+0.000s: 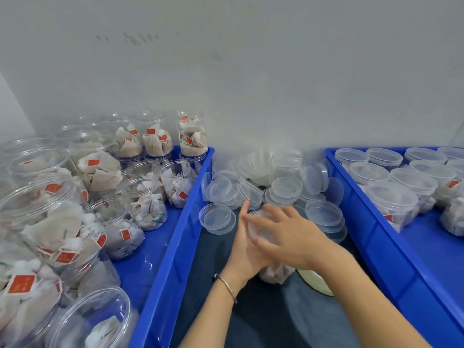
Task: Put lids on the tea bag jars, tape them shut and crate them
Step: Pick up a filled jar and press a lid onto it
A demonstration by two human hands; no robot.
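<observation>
Tea bag jar, between two blue crates: left hand steadies its side, right hand curls over the clear lid. Loose lids behind. Red tags, writing apparently illegible.

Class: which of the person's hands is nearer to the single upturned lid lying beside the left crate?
Left. The left hand is just right of the upturned lid; the right hand, on the jar, lies farther right.
</observation>
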